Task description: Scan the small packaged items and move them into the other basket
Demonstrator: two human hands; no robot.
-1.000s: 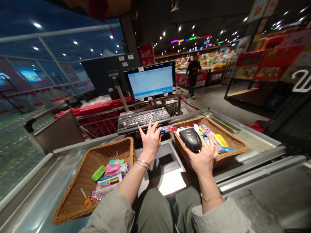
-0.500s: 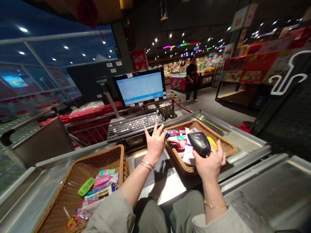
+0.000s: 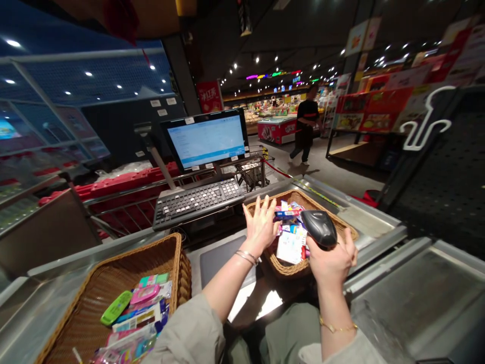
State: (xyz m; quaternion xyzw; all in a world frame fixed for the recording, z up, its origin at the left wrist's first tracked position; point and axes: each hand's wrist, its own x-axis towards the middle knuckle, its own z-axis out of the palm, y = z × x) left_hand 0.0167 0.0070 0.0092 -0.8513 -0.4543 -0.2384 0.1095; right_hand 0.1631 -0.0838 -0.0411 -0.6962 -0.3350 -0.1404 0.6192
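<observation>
My left hand (image 3: 260, 226) hovers over the left rim of the right wicker basket (image 3: 283, 268). Its fingers fan upward while the thumb side pinches a small blue and red packet (image 3: 287, 214). My right hand (image 3: 333, 259) is wrapped round a black barcode scanner (image 3: 320, 227), held just above the same basket and pointed toward the packet. The basket holds several small colourful packets and a white card (image 3: 290, 246).
A second wicker basket (image 3: 113, 270) with scanned-looking small packets (image 3: 142, 303) sits at lower left. Behind are a keyboard (image 3: 197, 199), a lit monitor (image 3: 206, 139), a shopping cart (image 3: 254, 169) and red crates (image 3: 121, 183). A person in black (image 3: 305, 129) walks in the aisle.
My view has swung left, so both baskets sit further left. My left hand has carried the packet from beside the keyboard over the right basket, closer to the scanner.
</observation>
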